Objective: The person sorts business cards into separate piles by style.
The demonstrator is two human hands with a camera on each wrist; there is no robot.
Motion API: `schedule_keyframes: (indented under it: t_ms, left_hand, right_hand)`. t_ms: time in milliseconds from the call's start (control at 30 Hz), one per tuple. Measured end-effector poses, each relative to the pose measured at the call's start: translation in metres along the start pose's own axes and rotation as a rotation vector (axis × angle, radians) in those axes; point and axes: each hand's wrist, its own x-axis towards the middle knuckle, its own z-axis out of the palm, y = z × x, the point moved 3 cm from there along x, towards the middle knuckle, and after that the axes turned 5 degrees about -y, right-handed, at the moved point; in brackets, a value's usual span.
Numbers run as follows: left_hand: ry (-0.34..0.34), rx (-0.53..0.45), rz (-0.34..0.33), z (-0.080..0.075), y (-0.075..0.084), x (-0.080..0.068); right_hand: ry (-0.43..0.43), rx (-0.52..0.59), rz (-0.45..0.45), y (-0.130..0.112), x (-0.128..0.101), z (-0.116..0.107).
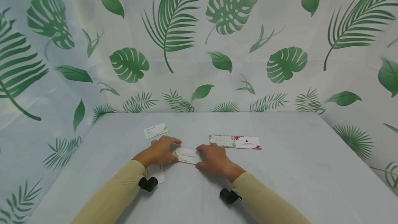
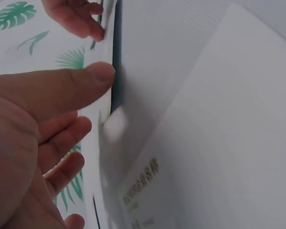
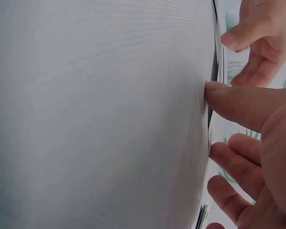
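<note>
A white business card [image 1: 188, 155] with a yellow-green left corner lies in the middle of the table, between both hands. My left hand [image 1: 161, 149] holds its left end, thumb in front and fingers behind. At its right end my right hand [image 1: 214, 158] grips it likewise. In the right wrist view the right thumb [image 3: 217, 93] touches the card's near edge, where a dark strip shows. The left wrist view has the left thumb [image 2: 101, 74] at the card's edge. Partly hidden under my left wrist is another white card [image 1: 156, 174].
Behind my left hand lies a white card [image 1: 155, 131] with a yellow-green corner. To the right, a leaf-bordered card [image 1: 221, 141] and a red-flowered card [image 1: 248, 142] lie side by side. The white table [image 1: 295, 172] meets a leaf-patterned curtain [image 1: 186, 89] at the back.
</note>
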Motion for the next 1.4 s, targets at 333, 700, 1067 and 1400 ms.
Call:
schedule_keyframes:
  t_ms: [333,700,1067,1400]
  left_hand:
    - [0.043,0.047,0.027,0.000,-0.006,0.001]
    - [0.085,0.057,0.052,-0.009,0.004,0.027]
    - [0.089,0.012,0.031,-0.009,0.006,0.051]
    - [0.088,0.003,-0.006,-0.005,0.004,0.056]
  right_hand:
    - [0.040,0.046,0.020,0.001,0.003,0.002]
    - [0.010,0.038,0.143,0.018,0.026,-0.022]
    - [-0.015,0.026,0.206,0.032,0.042,-0.028]
    - [-0.042,0.047,0.228,0.035,0.045,-0.027]
